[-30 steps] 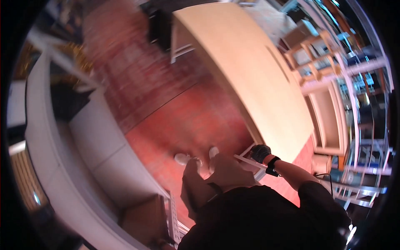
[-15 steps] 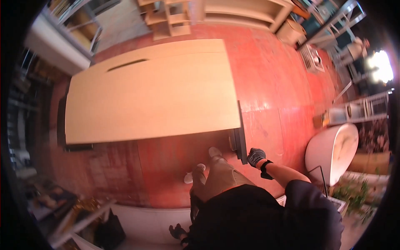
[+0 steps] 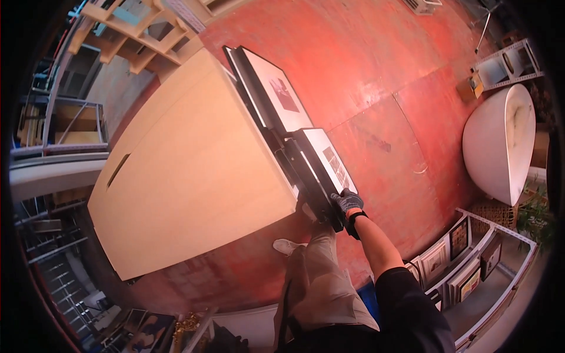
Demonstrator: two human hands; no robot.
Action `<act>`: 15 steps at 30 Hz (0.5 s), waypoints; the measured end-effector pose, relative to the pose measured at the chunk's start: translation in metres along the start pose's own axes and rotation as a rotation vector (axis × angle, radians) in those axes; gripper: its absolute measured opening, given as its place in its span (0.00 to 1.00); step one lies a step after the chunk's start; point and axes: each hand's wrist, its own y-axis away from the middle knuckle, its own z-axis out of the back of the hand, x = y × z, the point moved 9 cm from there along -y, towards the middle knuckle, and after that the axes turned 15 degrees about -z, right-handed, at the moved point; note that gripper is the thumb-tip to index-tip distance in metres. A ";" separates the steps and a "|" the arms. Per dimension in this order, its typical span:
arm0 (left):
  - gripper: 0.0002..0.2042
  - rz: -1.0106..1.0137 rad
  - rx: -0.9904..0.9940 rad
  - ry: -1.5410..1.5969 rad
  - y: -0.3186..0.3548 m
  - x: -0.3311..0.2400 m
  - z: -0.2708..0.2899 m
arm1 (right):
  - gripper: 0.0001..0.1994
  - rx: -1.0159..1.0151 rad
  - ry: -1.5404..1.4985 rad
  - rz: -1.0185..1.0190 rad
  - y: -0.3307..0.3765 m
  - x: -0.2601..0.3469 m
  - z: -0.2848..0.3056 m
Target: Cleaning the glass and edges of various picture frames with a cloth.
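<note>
Here, the person's right hand, in a dark grey knitted glove, is at the near end of a black-framed picture with a white mount and small dark images. The fingers are bent over that end, the thumb side uppermost; whether they have closed firmly around the frame, I cannot tell. The left hand cannot be made out.

The near picture stands tilted, face up and outward, beside the right-hand end of a broad, pale wooden worktop, with more dark frame edges stacked behind it. Just beyond it, a second black-framed picture with a white mount and one dark reddish image leans the same way.

Around them spreads a worn red floor. A white, rounded tub sits well apart on the right, and nearer the person on that side, a pale metal rack holds several framed pictures. Pale wooden shelving stands beyond the worktop, at the upper left
</note>
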 end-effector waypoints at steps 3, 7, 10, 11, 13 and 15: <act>0.15 -0.206 -0.064 -0.361 -0.020 -0.013 0.025 | 0.28 0.178 0.009 -0.049 -0.019 -0.010 -0.011; 0.15 -0.326 -0.050 -0.364 -0.035 -0.019 0.028 | 0.22 0.061 0.225 0.314 -0.014 0.016 0.006; 0.17 -0.324 -0.136 -0.301 -0.039 -0.020 0.031 | 0.21 -0.140 0.403 0.460 -0.006 0.029 0.023; 0.19 -0.321 -0.165 -0.278 -0.042 -0.020 0.031 | 0.20 -0.153 0.448 0.435 -0.009 0.028 0.026; 0.16 -0.296 -0.140 -0.209 -0.048 -0.015 0.026 | 0.20 -0.237 0.402 0.333 -0.017 0.023 0.043; 0.15 -0.262 -0.088 -0.142 -0.051 -0.012 0.016 | 0.20 -0.262 0.406 0.190 -0.028 0.014 0.054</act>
